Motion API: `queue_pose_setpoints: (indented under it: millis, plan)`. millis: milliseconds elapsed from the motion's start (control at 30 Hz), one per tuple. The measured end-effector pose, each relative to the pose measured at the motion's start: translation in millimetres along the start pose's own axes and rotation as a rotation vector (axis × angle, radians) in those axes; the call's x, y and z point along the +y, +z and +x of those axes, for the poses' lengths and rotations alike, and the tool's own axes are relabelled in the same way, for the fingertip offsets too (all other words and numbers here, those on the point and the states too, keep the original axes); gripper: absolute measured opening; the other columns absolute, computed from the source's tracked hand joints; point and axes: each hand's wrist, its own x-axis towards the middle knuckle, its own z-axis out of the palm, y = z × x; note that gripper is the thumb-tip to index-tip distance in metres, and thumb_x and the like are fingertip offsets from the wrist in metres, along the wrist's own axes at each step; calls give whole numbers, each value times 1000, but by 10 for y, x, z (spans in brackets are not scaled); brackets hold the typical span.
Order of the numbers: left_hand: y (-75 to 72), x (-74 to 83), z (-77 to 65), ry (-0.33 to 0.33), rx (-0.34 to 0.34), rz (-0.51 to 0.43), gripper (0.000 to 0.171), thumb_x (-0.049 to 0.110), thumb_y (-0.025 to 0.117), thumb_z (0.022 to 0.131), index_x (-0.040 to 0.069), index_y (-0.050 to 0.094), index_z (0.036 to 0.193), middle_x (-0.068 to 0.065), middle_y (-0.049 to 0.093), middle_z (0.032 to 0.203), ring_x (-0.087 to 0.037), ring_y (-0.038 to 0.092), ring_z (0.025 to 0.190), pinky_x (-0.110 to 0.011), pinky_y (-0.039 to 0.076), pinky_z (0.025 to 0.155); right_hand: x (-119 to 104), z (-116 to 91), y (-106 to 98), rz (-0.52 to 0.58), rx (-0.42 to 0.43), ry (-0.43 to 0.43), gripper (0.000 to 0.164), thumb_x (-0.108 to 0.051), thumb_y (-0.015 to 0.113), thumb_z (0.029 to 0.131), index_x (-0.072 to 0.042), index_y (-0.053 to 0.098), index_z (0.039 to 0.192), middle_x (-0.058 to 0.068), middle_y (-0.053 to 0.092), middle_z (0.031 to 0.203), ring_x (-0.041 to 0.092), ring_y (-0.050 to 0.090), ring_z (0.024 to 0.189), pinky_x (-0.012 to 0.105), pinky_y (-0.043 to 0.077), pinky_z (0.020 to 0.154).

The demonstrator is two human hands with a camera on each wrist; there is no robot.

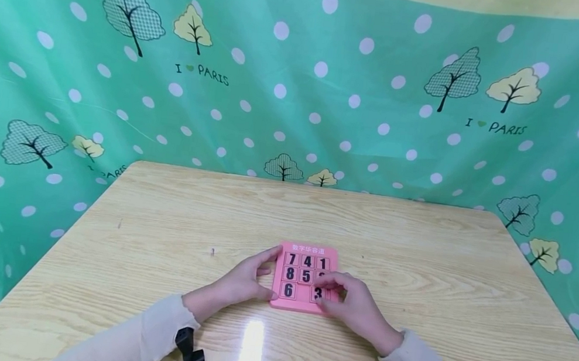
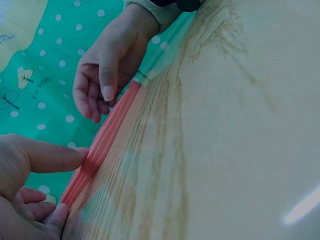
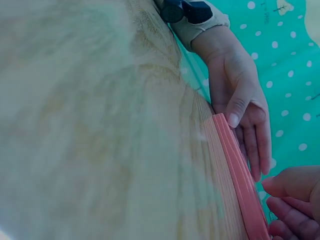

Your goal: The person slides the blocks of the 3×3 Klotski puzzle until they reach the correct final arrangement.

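A pink number slide puzzle (image 1: 298, 306) lies flat on the table, its digits facing up. My left hand (image 1: 243, 281) holds it by the left side, index finger near the upper corner and thumb at the lower one. Over the lower right of the board, my right hand (image 1: 355, 308) has its thumb and index finger at the tile marked 3 (image 1: 317, 293). The index finger partly covers the tile above it. A gap shows in the bottom row between the 6 tile (image 1: 288, 290) and the 3. In the left wrist view, the puzzle (image 2: 102, 140) appears edge-on.
The wooden table (image 1: 170, 209) spreads around the board. Behind it hangs a green dotted cloth (image 1: 258, 71) with printed trees. Black wrist straps with cameras (image 1: 189, 351) sit on both sleeves. A bright light reflection falls on the near part of the table.
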Motion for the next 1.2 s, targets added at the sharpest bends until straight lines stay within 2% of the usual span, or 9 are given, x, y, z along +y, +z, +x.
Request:
queue_pose_setpoints:
  millis: [300, 500, 1200]
  plan:
    - [6, 2, 6, 0, -2, 0, 98, -2, 76, 66, 7, 24, 149, -16, 28, 152, -40, 40, 128, -44, 38, 107, 53, -62, -59, -36, 33, 4, 28, -12, 76, 76, -12, 68, 103, 0, 68, 107, 20, 60, 99, 29, 50, 88]
    - [9, 7, 11, 1, 5, 5, 98, -2, 76, 67, 7, 24, 149, -16, 29, 151, -39, 40, 128, -43, 37, 108, 64, -61, -61, -66, 58, 0, 29, -9, 77, 74, -12, 69, 102, -2, 67, 103, 17, 58, 94, 27, 50, 85]
    - [1, -1, 13, -3, 2, 4, 98, -3, 75, 67, 7, 24, 149, -15, 28, 152, -39, 40, 128, -42, 38, 107, 35, -72, -64, -71, 51, 12, 31, 0, 72, 72, -12, 69, 100, -3, 67, 100, 17, 57, 94, 28, 51, 85]
